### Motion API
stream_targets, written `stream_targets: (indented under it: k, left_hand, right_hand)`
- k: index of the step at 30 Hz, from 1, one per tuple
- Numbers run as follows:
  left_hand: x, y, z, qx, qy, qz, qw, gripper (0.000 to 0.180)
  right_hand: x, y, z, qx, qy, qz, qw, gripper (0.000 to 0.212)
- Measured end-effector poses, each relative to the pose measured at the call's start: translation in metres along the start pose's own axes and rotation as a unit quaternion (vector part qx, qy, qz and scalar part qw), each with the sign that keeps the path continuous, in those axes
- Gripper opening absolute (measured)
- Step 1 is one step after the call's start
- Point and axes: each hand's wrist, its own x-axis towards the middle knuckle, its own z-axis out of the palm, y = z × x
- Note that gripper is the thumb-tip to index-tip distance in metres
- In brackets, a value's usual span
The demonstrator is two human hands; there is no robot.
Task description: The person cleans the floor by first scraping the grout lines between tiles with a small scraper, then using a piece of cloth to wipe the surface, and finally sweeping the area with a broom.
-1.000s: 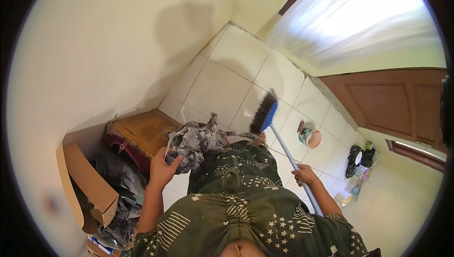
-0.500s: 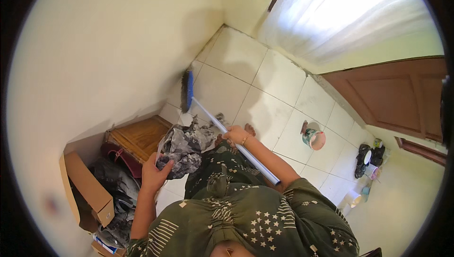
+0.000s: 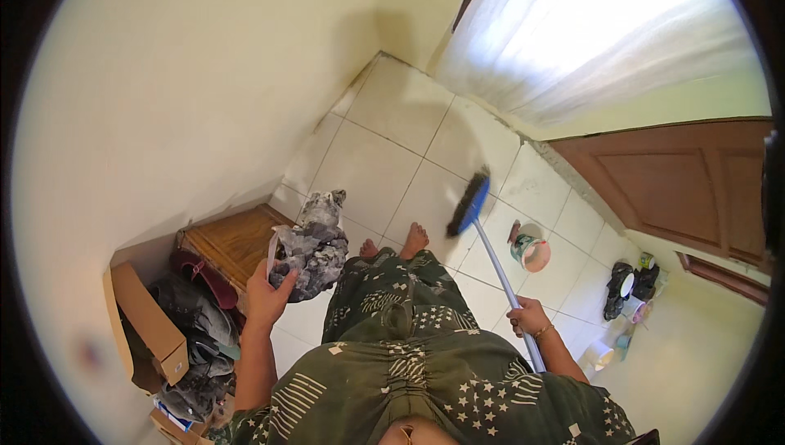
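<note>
My right hand (image 3: 530, 316) is closed around the pale blue handle of a broom (image 3: 493, 253), off to my right. Its blue head with dark bristles is at the far end, over the tiles ahead and to the right of my feet. On the other side, my left hand (image 3: 266, 302) grips the edge of a crumpled grey, black and white bundle (image 3: 315, 253). Whether that is cloth or plastic I cannot tell. A pale strip sticks up by my thumb. The bundle hangs left of my bare feet (image 3: 415, 240).
A wooden cabinet (image 3: 233, 236) stands by the left wall. Nearer are a cardboard box (image 3: 155, 322), a dark red shoe (image 3: 204, 277) and dark bags or clothes (image 3: 192, 310). To the right are a bucket (image 3: 536, 254), black plastic bags (image 3: 615, 294), tubs and a brown door (image 3: 670, 175).
The broom has swung from the left wall over to the right, its head now right of my feet. My right hand moved right with it. The bundle stays in my left hand, slightly shifted.
</note>
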Motion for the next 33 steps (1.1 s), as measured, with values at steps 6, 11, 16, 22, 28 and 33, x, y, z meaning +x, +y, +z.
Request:
stream_targets:
  k: [6, 11, 16, 22, 28, 33]
  left_hand:
    - [0.008, 0.012, -0.002, -0.17, 0.021, -0.078, 0.982, 0.029]
    - [0.015, 0.029, -0.008, -0.045, 0.026, -0.004, 0.999, 0.025]
    - [0.019, 0.041, -0.021, -0.04, 0.016, 0.028, 0.999, 0.025]
    - [0.034, 0.027, -0.016, -0.088, -0.04, -0.036, 0.995, 0.027]
    - [0.034, 0.026, -0.026, -0.078, -0.104, -0.015, 0.991, 0.025]
    - [0.047, 0.02, -0.026, -0.021, -0.105, -0.016, 0.994, 0.028]
  right_hand:
    - [0.099, -0.081, 0.082, -0.19, -0.087, -0.217, 0.954, 0.022]
    - [0.197, -0.196, 0.172, -0.049, -0.143, -0.205, 0.967, 0.009]
    - [0.166, -0.163, 0.105, 0.144, -0.185, -0.144, 0.961, 0.006]
    - [0.063, -0.023, 0.027, 0.078, -0.018, 0.003, 0.997, 0.015]
    - [-0.033, -0.043, 0.066, -0.031, 0.002, -0.043, 0.999, 0.034]
    - [0.061, -0.135, 0.159, -0.14, -0.082, -0.195, 0.967, 0.037]
